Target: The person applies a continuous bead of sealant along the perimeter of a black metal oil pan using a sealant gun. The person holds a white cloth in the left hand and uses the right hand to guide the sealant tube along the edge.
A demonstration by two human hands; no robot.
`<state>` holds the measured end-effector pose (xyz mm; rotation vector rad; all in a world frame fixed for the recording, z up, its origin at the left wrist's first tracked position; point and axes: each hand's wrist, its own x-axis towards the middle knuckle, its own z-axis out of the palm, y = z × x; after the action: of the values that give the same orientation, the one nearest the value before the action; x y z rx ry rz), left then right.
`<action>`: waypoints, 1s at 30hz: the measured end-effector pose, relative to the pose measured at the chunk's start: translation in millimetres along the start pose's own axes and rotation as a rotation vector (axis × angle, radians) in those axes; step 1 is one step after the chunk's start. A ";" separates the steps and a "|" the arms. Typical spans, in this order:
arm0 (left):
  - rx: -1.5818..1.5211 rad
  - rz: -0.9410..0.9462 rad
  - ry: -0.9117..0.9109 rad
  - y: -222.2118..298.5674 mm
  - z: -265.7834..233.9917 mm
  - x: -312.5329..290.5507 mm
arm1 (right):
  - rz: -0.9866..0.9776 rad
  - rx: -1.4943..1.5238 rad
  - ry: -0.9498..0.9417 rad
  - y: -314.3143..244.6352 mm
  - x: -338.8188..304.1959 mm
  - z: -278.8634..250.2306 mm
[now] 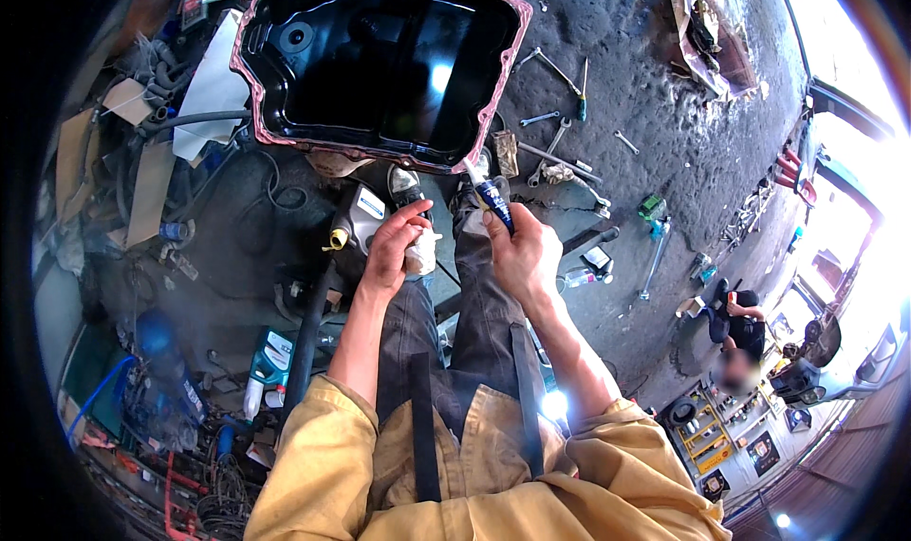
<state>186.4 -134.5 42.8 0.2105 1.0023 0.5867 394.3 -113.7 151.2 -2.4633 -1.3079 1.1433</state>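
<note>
A black oil pan lies open side up at the top of the view, with pinkish-red sealant along its rim. My right hand is wrapped round a dark blue sealant tube. The tube's pale nozzle points up at the pan's lower right corner; I cannot tell whether it touches the rim. My left hand is below the pan's lower edge, holding a crumpled white rag against the palm, its index finger stretched out.
Several wrenches and a screwdriver lie on the dark floor at right. A grey oil jug stands near my left hand. Hoses and cardboard crowd the left side. Another person is farther off at right.
</note>
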 end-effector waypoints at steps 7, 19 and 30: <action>0.014 -0.011 0.032 -4.7 -0.6 -0.8 | 0.024 0.019 -0.038 -0.5 -5.2 1.7; 0.077 0.043 0.118 -7.5 -22.8 -2.4 | 0.000 0.046 0.006 7.1 -9.6 5.8; 0.108 0.139 0.220 17.0 -22.9 2.1 | -0.022 0.080 0.043 8.9 -0.8 -0.6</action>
<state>161.8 -121.5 36.3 0.3182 1.2410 0.6938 400.3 -119.6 148.2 -2.3976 -1.2497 1.1083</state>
